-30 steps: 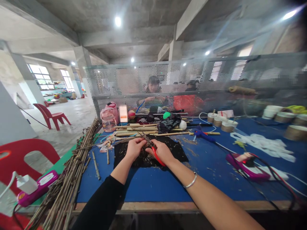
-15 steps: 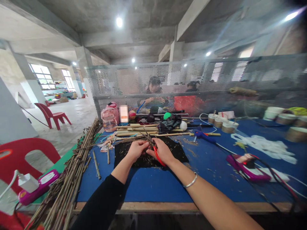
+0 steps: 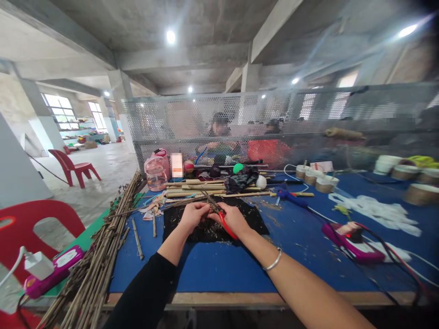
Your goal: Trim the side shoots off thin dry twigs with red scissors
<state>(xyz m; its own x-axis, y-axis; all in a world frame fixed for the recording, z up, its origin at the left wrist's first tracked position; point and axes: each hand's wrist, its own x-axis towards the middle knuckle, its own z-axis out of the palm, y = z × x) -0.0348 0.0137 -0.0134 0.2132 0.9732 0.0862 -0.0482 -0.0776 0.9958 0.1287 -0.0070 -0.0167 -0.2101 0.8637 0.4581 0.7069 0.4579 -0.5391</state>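
My right hand [image 3: 234, 220] is closed around the red handles of a pair of scissors [image 3: 224, 224], whose dark blades point up and to the left. Close beside the blades, my left hand [image 3: 192, 215] pinches a thin dried stem [image 3: 185, 201] between thumb and fingers. The exact spot where blades and stem meet is too small to make out. Under both hands lies a black cloth [image 3: 252, 219] strewn with small plant clippings.
A large bundle of dried stems [image 3: 99, 256] lies along the table's left side. Bamboo sticks [image 3: 192, 187], a pink jug [image 3: 156, 176] and a glue gun [image 3: 290, 194] sit beyond the cloth. Purple power strips [image 3: 356, 249] with cords flank the blue tabletop [image 3: 222, 269]. People are behind the mesh screen [image 3: 192, 109].
The scissors and both hands have shifted only slightly, staying close together over the cloth. The whole view has moved a little.
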